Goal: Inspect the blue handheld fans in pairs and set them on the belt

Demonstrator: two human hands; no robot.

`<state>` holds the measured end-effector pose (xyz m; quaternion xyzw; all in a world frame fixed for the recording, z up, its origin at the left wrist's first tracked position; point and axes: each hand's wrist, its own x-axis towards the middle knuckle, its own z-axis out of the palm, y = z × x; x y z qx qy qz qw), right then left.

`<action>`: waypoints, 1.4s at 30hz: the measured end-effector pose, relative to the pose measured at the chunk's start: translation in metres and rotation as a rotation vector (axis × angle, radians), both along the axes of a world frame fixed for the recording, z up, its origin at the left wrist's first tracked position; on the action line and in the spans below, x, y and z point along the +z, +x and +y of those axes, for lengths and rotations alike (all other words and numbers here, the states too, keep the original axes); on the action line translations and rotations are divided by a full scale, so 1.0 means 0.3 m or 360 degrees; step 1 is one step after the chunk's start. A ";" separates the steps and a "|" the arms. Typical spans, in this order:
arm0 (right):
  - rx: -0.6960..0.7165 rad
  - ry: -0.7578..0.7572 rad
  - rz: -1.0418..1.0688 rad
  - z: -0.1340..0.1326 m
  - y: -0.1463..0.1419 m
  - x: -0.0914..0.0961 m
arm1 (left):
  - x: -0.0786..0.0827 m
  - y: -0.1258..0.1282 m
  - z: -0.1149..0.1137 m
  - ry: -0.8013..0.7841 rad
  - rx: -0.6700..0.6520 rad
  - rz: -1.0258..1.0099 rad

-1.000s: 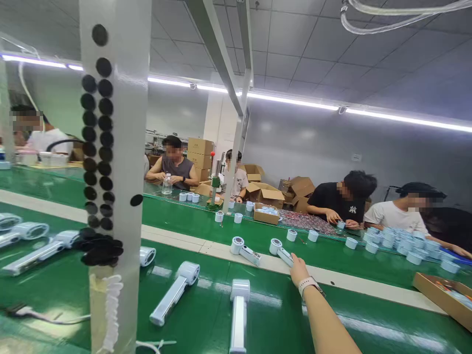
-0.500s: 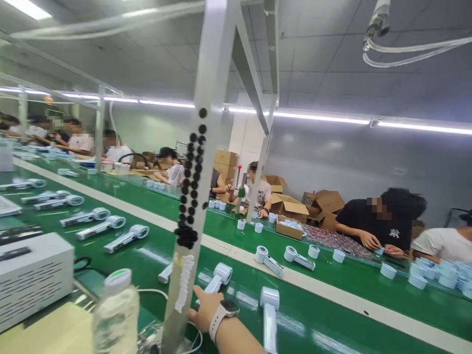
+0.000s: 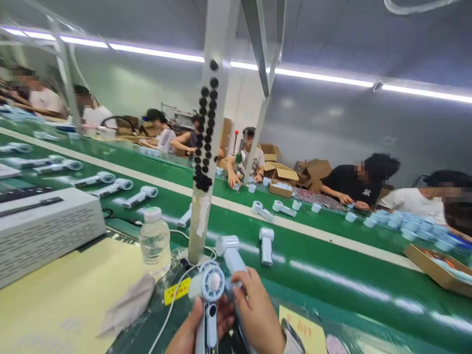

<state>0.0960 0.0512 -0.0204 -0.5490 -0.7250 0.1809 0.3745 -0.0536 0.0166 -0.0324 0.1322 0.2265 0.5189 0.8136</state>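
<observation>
My left hand is closed round the handle of a pale blue handheld fan, whose round grille faces me. Just right of it, my right hand, with a watch at the wrist, grips a second handheld fan. That fan's head points up and away, and its lower handle is partly hidden by my fingers. The two fans are close together above the near bench edge. Beyond them, another handheld fan lies on the green conveyor belt.
A metal post rises just beyond my hands. To the left stand a clear bottle, a grey cloth and a white vented box. More fans lie along the belt. Co-workers sit opposite, near pale blue cups and a cardboard tray.
My right hand has come back from beside the post with a fan picked off the belt. My left hand has come into view holding another fan. The view has tilted down.
</observation>
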 end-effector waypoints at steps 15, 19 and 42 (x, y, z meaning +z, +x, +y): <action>-0.0310 -0.0689 -0.0781 -0.295 -0.020 -0.047 | 0.112 -0.036 -0.009 0.0571 0.0355 0.0576; -0.0217 -0.0703 -0.0613 -0.302 -0.009 -0.045 | 0.182 -0.027 -0.029 0.0571 0.0281 0.0302; 0.0127 -0.0839 0.1984 -0.418 -0.098 0.042 | 0.247 0.064 -0.071 0.0859 0.0435 0.0168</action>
